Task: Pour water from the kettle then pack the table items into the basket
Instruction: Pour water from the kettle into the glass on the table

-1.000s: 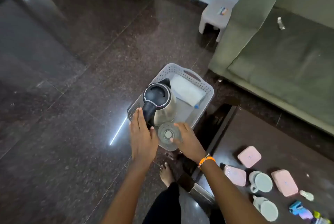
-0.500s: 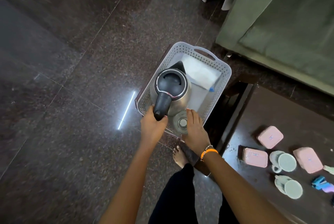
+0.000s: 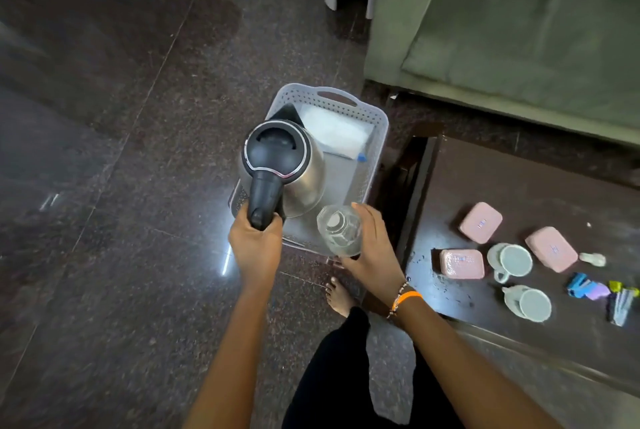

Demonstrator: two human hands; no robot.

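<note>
Polished stone floor [image 3: 121, 255]; perforated plastic basket [image 3: 375, 137], steel kettle [image 3: 304, 168], faceted glass [image 3: 339, 232].

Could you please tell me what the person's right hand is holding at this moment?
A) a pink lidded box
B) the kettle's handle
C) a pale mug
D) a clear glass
D: the right hand is wrapped around a clear glass over the near end of the basket, while the left hand grips the kettle by its black handle.
</note>
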